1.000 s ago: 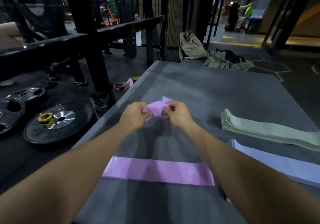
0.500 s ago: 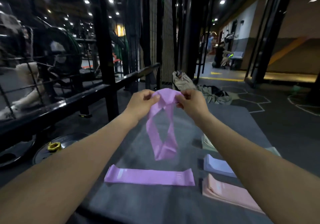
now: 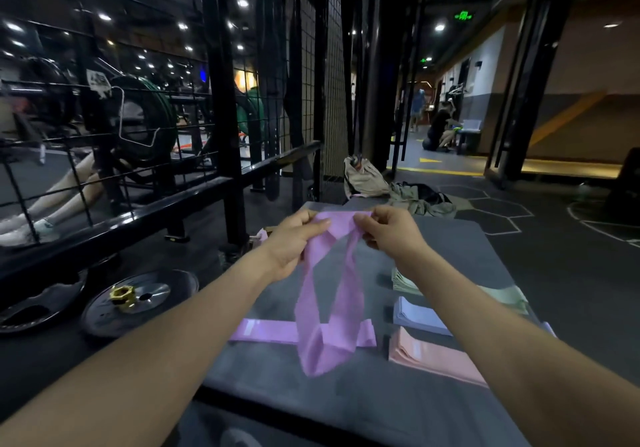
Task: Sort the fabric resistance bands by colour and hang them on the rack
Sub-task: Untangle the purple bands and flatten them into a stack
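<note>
Purple first: nearest to us on the grey mat (image 3: 346, 408), a purple band (image 3: 263, 330) lies flat, stretched left to right. Just right of it sits a pink stack (image 3: 433, 356), then farther on a lavender-blue stack (image 3: 417, 315), and beyond that a pale green stack (image 3: 502, 294), each pile apart from the next. No box or bin holds them; we see only these open piles on the mat, so the sort by colour looks largely done.

Above the flat band we hold a second purple band, the held band (image 3: 329, 308), up in the air. Our left hand (image 3: 294, 242) and right hand (image 3: 391, 232) each pinch its top edge, fingers curled on the fabric, hands close together, and the loop hangs down twisted, its lower end dangling in front of the flat one.

To do this step well, we judge we should draw the hands apart to take the twist out, let the loop fall open, and keep both pinches firm so it does not drop onto another colour's pile.

Farther off to the left stands a black wire grid panel (image 3: 277, 83) with a rail; whether that is the rack, we cannot tell. Weight plates (image 3: 138, 303) lie on the floor at left.
</note>
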`<state>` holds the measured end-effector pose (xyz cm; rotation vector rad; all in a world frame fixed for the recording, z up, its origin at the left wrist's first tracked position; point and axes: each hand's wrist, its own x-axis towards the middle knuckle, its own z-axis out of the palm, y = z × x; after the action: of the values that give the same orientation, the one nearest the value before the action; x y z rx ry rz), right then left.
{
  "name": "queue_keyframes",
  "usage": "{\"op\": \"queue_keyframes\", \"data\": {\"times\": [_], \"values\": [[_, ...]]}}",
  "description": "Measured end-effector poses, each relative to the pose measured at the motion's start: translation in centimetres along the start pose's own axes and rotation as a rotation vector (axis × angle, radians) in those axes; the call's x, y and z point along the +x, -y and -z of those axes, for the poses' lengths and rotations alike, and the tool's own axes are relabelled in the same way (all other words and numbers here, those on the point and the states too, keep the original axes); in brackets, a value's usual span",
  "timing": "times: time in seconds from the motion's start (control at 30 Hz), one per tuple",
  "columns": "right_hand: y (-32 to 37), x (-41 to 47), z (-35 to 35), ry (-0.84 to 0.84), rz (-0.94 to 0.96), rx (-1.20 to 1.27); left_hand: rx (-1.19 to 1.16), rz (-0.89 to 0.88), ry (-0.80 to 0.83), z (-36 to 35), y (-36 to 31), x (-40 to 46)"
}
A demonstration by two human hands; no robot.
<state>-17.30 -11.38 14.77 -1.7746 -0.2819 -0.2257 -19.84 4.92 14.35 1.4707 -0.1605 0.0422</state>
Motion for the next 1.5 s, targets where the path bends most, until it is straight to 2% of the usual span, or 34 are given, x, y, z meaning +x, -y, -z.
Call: {"op": "queue_keyframes", "data": {"times": [0.13,0.27,0.33,0.4,0.47,0.6,0.73,0.9,1.1,1.33,1.5], "values": [[-0.6,-1.0,0.3,0.103,-0.062,-0.173,0.027,0.002,0.046,-0.3,-0.2,-0.7],[0.1,-1.7,0.3,0.081,0.040,-0.207,0.022,-0.023,0.060,-0.7,-0.6,-1.0],[0.9,-1.9,0.2,0.047,0.122,-0.145,0.018,-0.039,0.024,-1.0,-0.8,-1.0],[1.6,-1.8,0.0,0.084,0.184,-0.107,0.019,-0.051,-0.013,-1.3,-1.1,-0.9],[2.0,-1.6,-0.2,0.105,0.221,-0.177,0.031,-0.062,-0.046,-1.4,-1.3,-0.7],[1.9,-1.2,-0.5,0.039,0.269,-0.355,0.044,-0.079,-0.080,-1.3,-1.1,-0.6],[1.7,-1.5,-0.8,0.029,0.293,-0.425,0.205,-0.165,-0.171,-0.8,-0.4,-0.3],[1.5,-1.6,-0.6,-0.006,0.267,-0.452,0.217,-0.191,0.024,-1.2,0.9,-0.7],[0.6,-1.6,0.6,-0.080,0.182,-0.377,0.359,-0.103,0.130,-1.6,3.9,-0.3],[-1.7,-1.4,2.3,-0.217,0.034,-0.269,0.454,0.064,0.240,-0.6,6.9,-1.3],[-4.1,-1.1,3.4,-0.299,-0.104,-0.217,0.471,0.217,0.397,1.2,9.6,-2.6]]}}
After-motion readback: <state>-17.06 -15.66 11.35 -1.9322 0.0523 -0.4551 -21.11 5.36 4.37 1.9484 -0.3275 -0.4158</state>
